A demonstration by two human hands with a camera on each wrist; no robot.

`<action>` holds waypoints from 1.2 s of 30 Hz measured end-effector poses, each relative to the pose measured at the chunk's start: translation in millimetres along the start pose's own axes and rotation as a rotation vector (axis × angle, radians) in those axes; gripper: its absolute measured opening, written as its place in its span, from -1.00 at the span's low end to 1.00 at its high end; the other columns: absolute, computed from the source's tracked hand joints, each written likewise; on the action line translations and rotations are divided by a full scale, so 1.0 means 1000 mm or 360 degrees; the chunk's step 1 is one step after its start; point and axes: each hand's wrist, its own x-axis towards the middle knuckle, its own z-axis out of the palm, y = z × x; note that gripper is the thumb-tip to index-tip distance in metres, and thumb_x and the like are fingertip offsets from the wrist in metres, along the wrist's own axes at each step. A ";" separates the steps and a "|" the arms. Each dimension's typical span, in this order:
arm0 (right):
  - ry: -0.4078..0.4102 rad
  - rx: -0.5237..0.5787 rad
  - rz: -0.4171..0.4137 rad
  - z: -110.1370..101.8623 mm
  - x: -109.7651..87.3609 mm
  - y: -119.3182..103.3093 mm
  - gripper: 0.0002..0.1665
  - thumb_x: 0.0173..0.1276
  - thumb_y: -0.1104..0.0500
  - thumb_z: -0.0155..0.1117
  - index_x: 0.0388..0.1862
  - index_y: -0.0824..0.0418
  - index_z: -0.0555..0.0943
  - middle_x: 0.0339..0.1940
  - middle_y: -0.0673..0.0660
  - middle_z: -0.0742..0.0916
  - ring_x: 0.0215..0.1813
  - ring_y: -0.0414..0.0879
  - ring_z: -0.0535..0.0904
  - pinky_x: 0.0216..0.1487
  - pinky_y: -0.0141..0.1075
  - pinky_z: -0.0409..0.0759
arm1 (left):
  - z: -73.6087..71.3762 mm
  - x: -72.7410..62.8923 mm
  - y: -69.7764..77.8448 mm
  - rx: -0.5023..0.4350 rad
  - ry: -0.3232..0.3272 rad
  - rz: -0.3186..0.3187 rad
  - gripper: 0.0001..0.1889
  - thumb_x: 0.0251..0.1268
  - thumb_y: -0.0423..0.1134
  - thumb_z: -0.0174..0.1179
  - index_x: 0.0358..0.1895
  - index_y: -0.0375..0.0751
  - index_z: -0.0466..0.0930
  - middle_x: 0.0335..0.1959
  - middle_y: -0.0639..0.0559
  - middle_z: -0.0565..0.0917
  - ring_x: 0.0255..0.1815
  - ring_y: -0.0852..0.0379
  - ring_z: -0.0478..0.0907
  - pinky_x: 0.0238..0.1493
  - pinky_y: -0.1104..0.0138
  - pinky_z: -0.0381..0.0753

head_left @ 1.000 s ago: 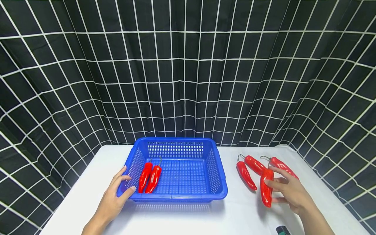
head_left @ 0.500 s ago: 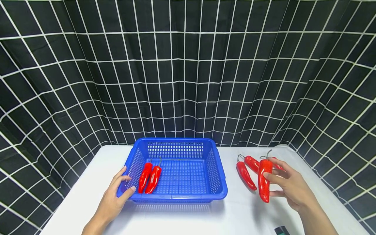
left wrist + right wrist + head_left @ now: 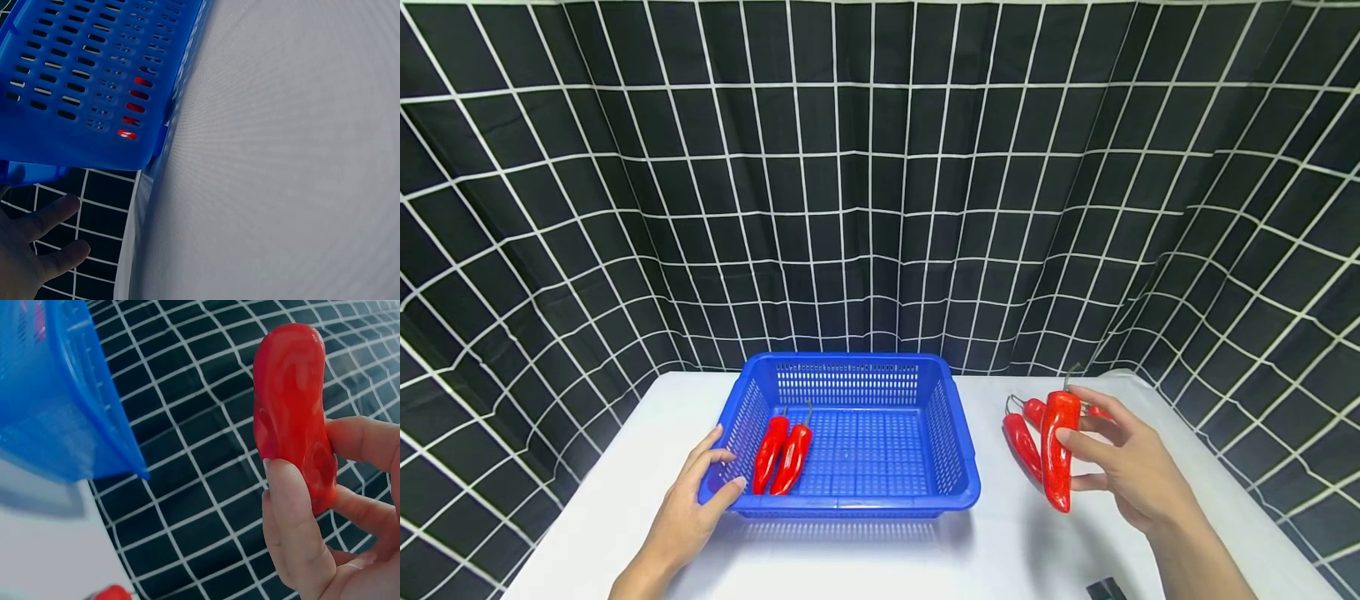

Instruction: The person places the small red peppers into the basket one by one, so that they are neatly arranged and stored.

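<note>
A large red chili pepper (image 3: pixel 1057 467), stem up, is pinched between the thumb and fingers of my right hand (image 3: pixel 1138 471). It hangs over the right side of the table, its shadow below it. In the right wrist view the same pepper (image 3: pixel 290 400) stands above the thumb and fingertips. My left hand (image 3: pixel 688 504) holds the front left corner of a blue plastic basket (image 3: pixel 857 502), thumb and index finger over its rim. Two red peppers lie side by side in the basket's left part, the left one (image 3: pixel 769 454) next to the right one (image 3: pixel 792 460).
Behind the held pepper, more chili peppers lie on the white table (image 3: pixel 850 567): one in front (image 3: pixel 1021 446), one partly covered (image 3: pixel 1034 410), and a third largely hidden by the right hand. A small dark object (image 3: pixel 1105 589) sits at the front edge. Black gridded cloth (image 3: pixel 880 208) surrounds the table.
My right hand has lifted the pepper off the table and moved it a little left, tipping its stem end upward. My left hand and the basket have stayed put.
</note>
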 end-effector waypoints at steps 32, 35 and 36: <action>-0.0145 0.0299 -0.0056 0.063 0.003 -0.033 -0.17 0.25 0.16 0.41 0.45 0.00 0.26 0.14 0.37 0.45 -0.03 0.17 0.59 -0.33 0.03 0.66 | 0.000 0.000 -0.002 0.0005 0.0011 0.0025 -0.73 0.29 -0.16 0.25 -0.02 -0.16 0.50 0.47 -0.07 0.18 0.45 -0.29 0.04 0.23 -0.32 0.09; -0.0173 0.0359 -0.0053 0.069 0.005 -0.034 -0.18 0.24 0.20 0.41 0.43 0.01 0.28 0.11 0.38 0.44 -0.04 0.19 0.60 -0.34 0.06 0.65 | 0.000 0.000 -0.001 0.0003 0.0014 0.0035 -0.73 0.29 -0.16 0.25 -0.03 -0.16 0.50 0.47 -0.07 0.19 0.45 -0.28 0.05 0.23 -0.32 0.10; -0.0181 0.0373 -0.0052 0.072 0.006 -0.035 -0.19 0.24 0.22 0.40 0.43 0.02 0.28 0.10 0.38 0.44 -0.05 0.19 0.61 -0.34 0.06 0.65 | 0.000 -0.001 -0.001 0.0003 0.0015 0.0039 -0.74 0.29 -0.17 0.25 -0.03 -0.16 0.50 0.47 -0.07 0.19 0.45 -0.29 0.05 0.23 -0.32 0.10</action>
